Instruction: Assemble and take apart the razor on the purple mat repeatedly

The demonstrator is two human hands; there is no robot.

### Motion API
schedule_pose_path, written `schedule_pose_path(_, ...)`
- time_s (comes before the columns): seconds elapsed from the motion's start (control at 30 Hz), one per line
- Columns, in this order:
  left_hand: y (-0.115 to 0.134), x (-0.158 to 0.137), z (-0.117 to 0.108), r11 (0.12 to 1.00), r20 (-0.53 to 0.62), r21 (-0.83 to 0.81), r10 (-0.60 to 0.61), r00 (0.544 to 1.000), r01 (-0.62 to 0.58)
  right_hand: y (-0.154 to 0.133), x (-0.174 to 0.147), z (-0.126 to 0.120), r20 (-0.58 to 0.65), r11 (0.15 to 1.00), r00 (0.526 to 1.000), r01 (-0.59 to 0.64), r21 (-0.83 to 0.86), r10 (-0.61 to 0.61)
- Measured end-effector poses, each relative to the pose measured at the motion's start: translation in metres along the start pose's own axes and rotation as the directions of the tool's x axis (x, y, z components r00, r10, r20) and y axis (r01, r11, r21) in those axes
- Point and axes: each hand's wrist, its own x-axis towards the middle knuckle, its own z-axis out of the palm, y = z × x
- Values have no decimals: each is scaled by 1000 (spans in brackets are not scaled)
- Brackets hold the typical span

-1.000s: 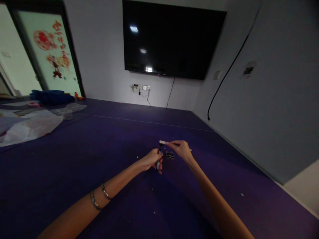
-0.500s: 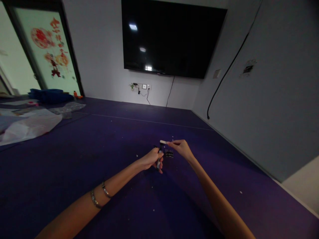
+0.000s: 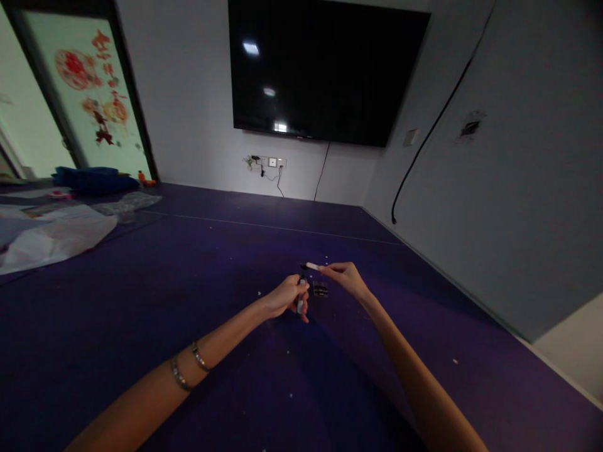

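My left hand [image 3: 288,297] is closed around a slim upright tool [image 3: 301,306] with a pale handle and a dark top end. Its exact kind is too small to make out. Between the fingertips of my right hand [image 3: 346,278] is a short white stick [image 3: 313,267]. The stick's free end lies at the tool's dark top; whether they touch I cannot tell. Just right of my left hand, a small dark rectangular piece [image 3: 320,289] rests on the purple surface [image 3: 226,270].
Small white scraps are scattered over the purple surface. At the left lie white plastic sheeting [image 3: 66,232], a clear plastic bag [image 3: 134,202] and a blue cloth bundle [image 3: 97,180]. A large television [image 3: 325,69] hangs on the far wall; a black cable [image 3: 431,132] hangs on the right wall.
The white stick has shifted slightly right and now slants more, its free end higher. My left hand and the tool have risen a little.
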Motion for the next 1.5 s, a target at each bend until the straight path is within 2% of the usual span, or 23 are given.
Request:
schedule_pose_path(0.1,0,0,1,1000,14,-21,1,1000,-1,-1,-1,1,16,1000,1000,-1,3,1)
schedule_pose_path(0.23,1,-1,1,999,-1,-32,9,1000,-9,-1,-1,1,-73,999,997,22,-29,-24)
schedule_pose_path(0.4,-1,0,0,999,4,-41,9,1000,-9,3,0,1,-3,999,999,43,-18,-43)
schedule_pose_path(0.53,-2,0,0,1000,25,-30,0,1000,1,5,1,1,-94,999,995,38,-34,-41)
schedule_pose_path(0.7,-3,1,0,1000,12,-18,-10,1000,10,5,0,1,-5,999,999,50,-12,-50)
schedule_pose_path(0.87,-4,1,1,1000,45,-16,1,999,-1,3,0,1,-105,996,993,46,-77,-54)
schedule_pose_path(1.0,-5,0,2,1000,44,-7,-13,999,13,-1,-1,1,16,995,998,59,-75,-58)
schedule_pose_path(1.07,-5,-1,2,1000,45,-5,-17,999,17,-3,-1,1,7,994,999,49,-96,-48)
schedule_pose_path(1.2,-5,-1,4,1000,44,4,-20,999,20,-6,-1,0,-98,980,993,43,-193,-63)
schedule_pose_path(1.37,-4,-2,6,1000,37,11,-28,999,28,-8,-3,0,15,984,996,92,-152,-91)
schedule_pose_path(1.5,-3,-3,6,999,58,32,-28,998,26,-6,-3,-1,-104,979,993,41,-201,-63)
